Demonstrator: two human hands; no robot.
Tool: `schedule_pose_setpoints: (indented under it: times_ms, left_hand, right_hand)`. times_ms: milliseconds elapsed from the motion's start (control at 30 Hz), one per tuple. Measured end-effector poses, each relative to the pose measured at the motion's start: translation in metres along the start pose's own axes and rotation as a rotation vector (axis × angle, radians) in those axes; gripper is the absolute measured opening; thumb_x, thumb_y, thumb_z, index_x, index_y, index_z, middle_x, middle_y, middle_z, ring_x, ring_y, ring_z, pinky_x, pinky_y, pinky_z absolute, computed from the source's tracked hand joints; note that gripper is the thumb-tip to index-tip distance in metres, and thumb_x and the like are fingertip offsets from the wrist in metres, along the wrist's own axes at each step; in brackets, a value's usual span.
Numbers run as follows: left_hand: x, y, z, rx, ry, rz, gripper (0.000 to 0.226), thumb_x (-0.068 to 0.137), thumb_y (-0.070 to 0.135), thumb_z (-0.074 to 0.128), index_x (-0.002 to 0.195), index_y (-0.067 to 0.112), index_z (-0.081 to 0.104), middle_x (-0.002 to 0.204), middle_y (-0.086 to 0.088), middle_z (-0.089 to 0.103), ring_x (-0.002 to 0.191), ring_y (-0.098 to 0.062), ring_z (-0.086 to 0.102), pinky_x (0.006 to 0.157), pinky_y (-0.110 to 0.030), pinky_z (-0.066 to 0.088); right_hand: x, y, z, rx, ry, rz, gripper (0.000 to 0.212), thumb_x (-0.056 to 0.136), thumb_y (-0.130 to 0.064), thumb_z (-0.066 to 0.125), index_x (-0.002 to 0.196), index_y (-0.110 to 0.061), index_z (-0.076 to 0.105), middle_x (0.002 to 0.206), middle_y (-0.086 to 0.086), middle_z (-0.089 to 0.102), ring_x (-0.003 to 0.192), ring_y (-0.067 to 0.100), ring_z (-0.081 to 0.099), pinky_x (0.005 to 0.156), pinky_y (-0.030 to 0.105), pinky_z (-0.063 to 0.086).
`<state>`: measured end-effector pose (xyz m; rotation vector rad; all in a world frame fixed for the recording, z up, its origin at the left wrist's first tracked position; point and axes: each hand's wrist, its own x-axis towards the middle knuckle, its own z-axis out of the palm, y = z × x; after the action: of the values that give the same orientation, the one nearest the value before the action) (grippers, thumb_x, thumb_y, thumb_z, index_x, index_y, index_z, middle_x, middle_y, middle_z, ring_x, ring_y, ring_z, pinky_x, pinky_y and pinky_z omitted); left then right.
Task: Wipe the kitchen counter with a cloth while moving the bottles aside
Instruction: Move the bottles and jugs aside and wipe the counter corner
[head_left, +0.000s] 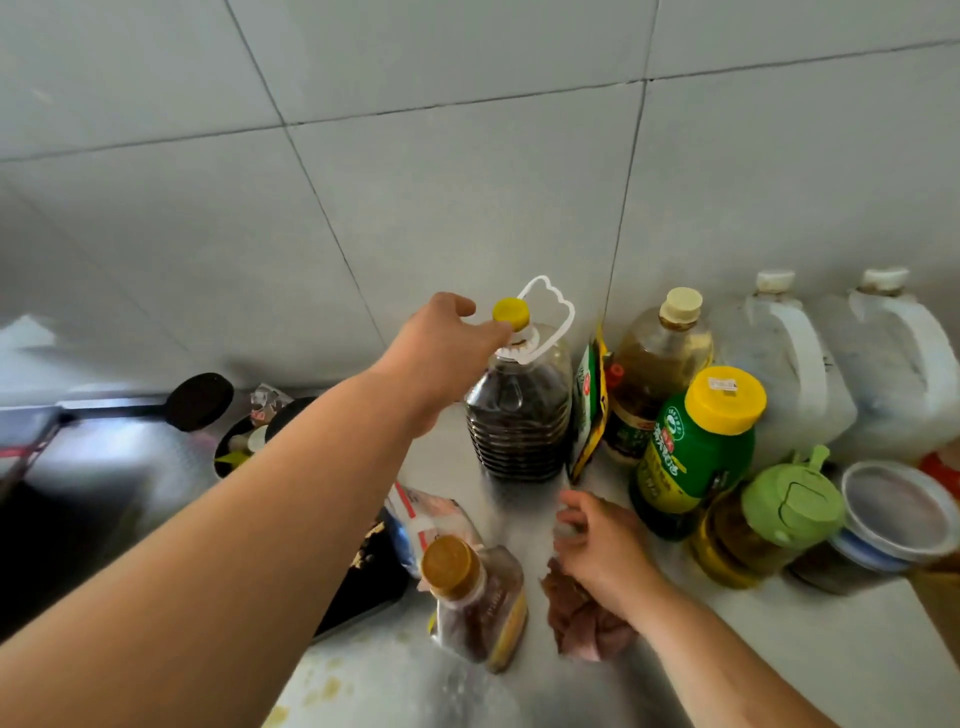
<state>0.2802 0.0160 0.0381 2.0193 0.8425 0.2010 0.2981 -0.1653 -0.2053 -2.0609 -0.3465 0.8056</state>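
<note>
Fingers of left hand pinch neck of dark bottle — right hand grips cloth.

cloth: brownish, crumpled, under right hand | dark bottle: yellow-capped, upright, cap at left hand fingertips

Left hand: bare, thumb and knuckles fairly sharp. Left forearm: bare along its whole visible length; looks broad at the frame edge and narrows toward the wrist under the wide lens. Right hand: bare, fingers blurred, fine detail not legible. Right forearm: bare, a shorter stretch visible than the left, same taper toward the wrist.
</note>
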Motion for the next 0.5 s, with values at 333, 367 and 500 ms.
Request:
schedule_pose_setpoints:
  times_ms: [333, 367, 500]
  left_hand:
    - [-0.084, 0.0, -0.049, -0.058, 0.116, 0.041, 0.038, 0.087, 0.037, 0.059, 0.122, 0.023, 0.058, 0.113, 0.004, 0.062, 0.098, -0.008, 0.058, 0.09, -0.031, 0.047]
    - [-0.091, 0.0, -0.049, -0.065, 0.131, 0.04, 0.036, 0.087, 0.037, 0.059, 0.121, 0.024, 0.058, 0.112, 0.005, 0.063, 0.1, -0.008, 0.058, 0.091, -0.032, 0.047]
    - [-0.113, 0.002, -0.043, -0.093, 0.179, 0.058, 0.031, 0.086, 0.038, 0.06, 0.115, 0.027, 0.062, 0.104, 0.01, 0.065, 0.097, -0.006, 0.06, 0.089, -0.029, 0.048]
  right_hand:
    - [-0.072, -0.044, 0.019, -0.231, -0.335, -0.376, 0.134, 0.038, -0.073, 0.081, 0.14, -0.056, -0.005, 0.141, -0.024, 0.023, 0.13, -0.001, 0.026, 0.111, 0.024, 0.024]
    - [-0.075, -0.047, 0.023, -0.2, -0.299, -0.399, 0.128, 0.039, -0.072, 0.082, 0.136, -0.06, 0.0, 0.141, -0.024, 0.029, 0.128, -0.001, 0.032, 0.11, 0.027, 0.029]
    - [-0.08, -0.051, 0.025, -0.14, -0.21, -0.421, 0.094, 0.047, -0.063, 0.081, 0.119, -0.062, 0.02, 0.12, -0.029, 0.05, 0.109, -0.007, 0.052, 0.093, 0.019, 0.045]
